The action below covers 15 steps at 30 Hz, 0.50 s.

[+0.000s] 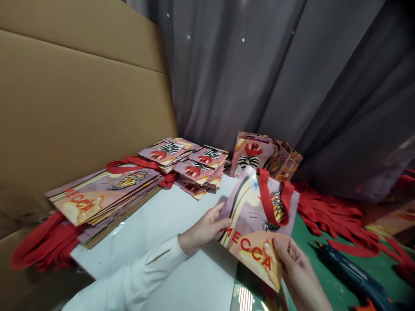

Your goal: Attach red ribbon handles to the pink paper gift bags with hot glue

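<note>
Both hands [204,229] [296,270] — one bag [256,224]

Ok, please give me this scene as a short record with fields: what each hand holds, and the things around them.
left hand: grips left edge of the printed bag
right hand: holds the bag's lower right corner
bag: flat, red ribbon handle, red word MECCA
left stack: flat bags, butterfly print
middle piles: smaller flat bags
loose red ribbons: right of the bag
glue gun: on green mat, right
</note>
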Each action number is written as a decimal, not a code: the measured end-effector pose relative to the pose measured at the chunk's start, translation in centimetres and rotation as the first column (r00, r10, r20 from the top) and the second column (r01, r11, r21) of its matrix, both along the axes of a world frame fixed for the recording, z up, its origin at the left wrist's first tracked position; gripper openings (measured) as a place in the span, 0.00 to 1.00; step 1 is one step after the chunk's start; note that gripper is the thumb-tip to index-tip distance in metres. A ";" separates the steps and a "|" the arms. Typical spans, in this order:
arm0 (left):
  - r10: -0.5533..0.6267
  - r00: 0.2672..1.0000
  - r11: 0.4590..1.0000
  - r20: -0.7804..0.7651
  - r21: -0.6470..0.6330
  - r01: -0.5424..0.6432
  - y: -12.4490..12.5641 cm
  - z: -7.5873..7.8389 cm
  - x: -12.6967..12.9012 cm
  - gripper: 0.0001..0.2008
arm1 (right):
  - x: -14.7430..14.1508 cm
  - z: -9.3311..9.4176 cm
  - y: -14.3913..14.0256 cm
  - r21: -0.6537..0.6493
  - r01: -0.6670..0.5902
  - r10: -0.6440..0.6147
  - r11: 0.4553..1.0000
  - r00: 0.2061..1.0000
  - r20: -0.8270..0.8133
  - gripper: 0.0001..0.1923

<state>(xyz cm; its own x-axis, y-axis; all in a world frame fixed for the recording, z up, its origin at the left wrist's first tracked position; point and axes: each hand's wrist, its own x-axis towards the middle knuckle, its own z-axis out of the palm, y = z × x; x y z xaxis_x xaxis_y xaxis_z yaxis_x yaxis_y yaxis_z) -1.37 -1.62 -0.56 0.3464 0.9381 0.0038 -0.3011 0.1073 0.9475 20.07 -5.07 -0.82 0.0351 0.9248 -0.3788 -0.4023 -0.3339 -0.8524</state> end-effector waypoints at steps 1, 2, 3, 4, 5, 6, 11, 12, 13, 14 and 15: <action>0.005 1.000 0.999 -0.029 0.032 -0.004 -0.1 0.0 0.0 0.28 | -0.1 0.0 0.0 0.016 0.033 -0.033 0.999 0.999 0.013 0.23; 0.041 0.996 0.995 -0.077 0.090 -0.034 -0.2 0.1 -0.1 0.26 | -0.2 0.1 -0.1 0.038 0.071 -0.072 0.997 0.997 0.027 0.23; 0.104 0.983 0.983 -0.152 0.165 -0.078 -0.4 0.3 -0.1 0.24 | -0.2 0.2 -0.1 0.061 0.104 -0.107 0.993 0.994 0.038 0.24; 0.190 0.949 0.959 -0.252 0.255 -0.124 -0.6 0.5 -0.1 0.24 | -0.3 0.3 -0.1 0.080 0.131 -0.134 0.988 0.990 0.042 0.25; 0.295 0.883 0.919 -0.364 0.360 -0.159 -0.9 0.8 -0.1 0.25 | -0.5 0.4 -0.1 0.095 0.156 -0.161 0.983 0.986 0.040 0.26; 0.416 0.777 0.866 -0.473 0.467 -0.180 -1.3 1.0 0.1 0.26 | -0.7 0.5 -0.2 0.101 0.173 -0.178 0.980 0.984 0.033 0.27; 0.691 0.295 0.651 -0.660 0.745 0.143 -5.1 0.8 3.0 0.34 | -2.1 0.9 -0.7 0.140 0.148 -0.154 0.979 0.988 0.033 0.33; 0.651 0.304 0.638 -0.696 0.718 0.278 -6.0 0.5 3.6 0.38 | -2.2 0.9 -0.8 0.144 0.134 -0.144 0.980 0.988 0.059 0.34; 0.579 0.322 0.597 -0.749 0.659 0.459 -6.9 0.2 4.0 0.36 | -2.1 0.9 -0.8 0.137 0.125 -0.139 0.983 0.986 0.096 0.34; 0.538 0.346 0.542 -0.769 0.630 0.556 -7.8 0.0 4.1 0.31 | -2.0 1.0 -0.7 0.128 0.120 -0.137 0.984 0.981 0.135 0.33; 0.504 0.357 0.504 -0.786 0.603 0.618 -8.7 0.0 3.9 0.25 | -1.9 1.0 -0.6 0.136 0.125 -0.147 0.983 0.975 0.166 0.32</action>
<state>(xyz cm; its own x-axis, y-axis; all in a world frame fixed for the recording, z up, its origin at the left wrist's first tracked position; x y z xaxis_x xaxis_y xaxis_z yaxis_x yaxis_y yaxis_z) 2.52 -10.27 -0.59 0.7062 0.6445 0.2930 0.6226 -0.7624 0.1763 18.22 -5.65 0.17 0.2195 0.9459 -0.2388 -0.2782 -0.1739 -0.9446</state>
